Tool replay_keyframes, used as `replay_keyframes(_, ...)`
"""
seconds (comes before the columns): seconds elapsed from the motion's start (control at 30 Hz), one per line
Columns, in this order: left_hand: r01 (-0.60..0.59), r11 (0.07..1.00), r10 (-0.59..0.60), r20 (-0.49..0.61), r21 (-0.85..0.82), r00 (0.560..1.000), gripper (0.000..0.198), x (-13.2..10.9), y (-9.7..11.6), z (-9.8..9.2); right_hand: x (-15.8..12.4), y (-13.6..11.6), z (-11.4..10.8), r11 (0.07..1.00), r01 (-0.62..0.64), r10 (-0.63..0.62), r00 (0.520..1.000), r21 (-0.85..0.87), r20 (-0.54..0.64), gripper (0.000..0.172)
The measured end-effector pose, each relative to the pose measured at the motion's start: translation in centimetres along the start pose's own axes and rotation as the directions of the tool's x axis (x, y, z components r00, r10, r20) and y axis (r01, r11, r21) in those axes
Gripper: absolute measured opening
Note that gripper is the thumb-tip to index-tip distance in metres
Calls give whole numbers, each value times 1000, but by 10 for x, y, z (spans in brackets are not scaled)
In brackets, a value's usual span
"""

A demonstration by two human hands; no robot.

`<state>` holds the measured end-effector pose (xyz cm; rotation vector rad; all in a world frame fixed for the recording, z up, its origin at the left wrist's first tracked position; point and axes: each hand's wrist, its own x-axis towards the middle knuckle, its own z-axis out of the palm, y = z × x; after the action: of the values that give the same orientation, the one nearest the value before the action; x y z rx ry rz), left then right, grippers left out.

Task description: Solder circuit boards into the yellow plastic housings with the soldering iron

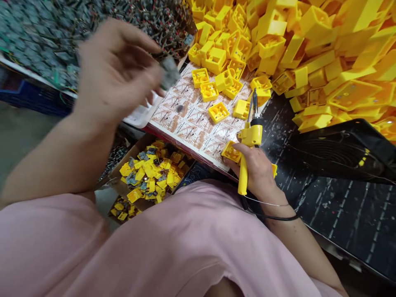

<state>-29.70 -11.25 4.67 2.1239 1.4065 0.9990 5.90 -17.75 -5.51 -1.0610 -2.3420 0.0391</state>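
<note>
My left hand (120,74) is raised at the edge of a heap of small grey circuit parts (43,33). Between its thumb and fingertips is a small grey part (169,72), blurred by motion. Wrapped around the yellow handle of a soldering gun (252,134) is my right hand (258,167), at the table's front edge. The gun's metal tip points up and away, and thin solder wire hangs from the handle's bottom. A yellow plastic housing (231,152), open side up, is by the fingers of that hand; whether they grip it is unclear.
Several yellow housings (218,112) lie on the patterned board (192,128), with a large pile of them (324,62) behind. A black fan-like case (343,150) stands to the right. Below the table edge, a cardboard box (123,159) holds yellow housings and grey parts.
</note>
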Motion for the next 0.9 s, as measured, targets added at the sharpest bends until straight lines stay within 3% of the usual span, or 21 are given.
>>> replay_keyframes(0.03,36,987,-45,-51,-160,998,47,3,9,17,-1,1,-1,1000,-7,7,1000,-8,-5,39)
replay_keyframes(0.13,177,871,-154,87,-458,984,51,-1,15,67,-3,3,-3,999,-30,30,1000,-21,-10,43)
replay_keyframes(0.2,266,866,-204,188,-423,961,48,-14,6,90,-3,4,-5,1000,-24,24,1000,-6,-17,46)
replay_keyframes(0.23,266,910,-204,215,-319,955,43,-23,-1,97,-3,4,-5,1000,-17,17,1000,6,-19,48)
replay_keyframes(0.3,148,988,-152,210,38,966,36,-40,-10,102,-3,4,-6,1000,-2,3,1000,19,-24,51)
replay_keyframes(0.37,-10,918,-67,178,397,982,38,-52,-13,99,-3,4,-8,1000,6,-5,999,11,-52,54)
replay_keyframes(0.43,-100,837,10,167,538,986,41,-56,-9,95,-3,3,-11,1000,7,-8,992,-5,-126,52)
replay_keyframes(0.6,-255,859,158,243,444,957,38,-38,3,111,-8,0,-29,998,-59,58,967,3,-250,28)
replay_keyframes(0.73,-260,862,90,373,436,924,28,-22,3,129,-16,-1,-44,997,-43,56,969,61,-240,24)
replay_keyframes(0.9,-224,919,87,388,325,918,25,-14,4,121,-27,6,-47,994,-47,69,968,97,-243,24)
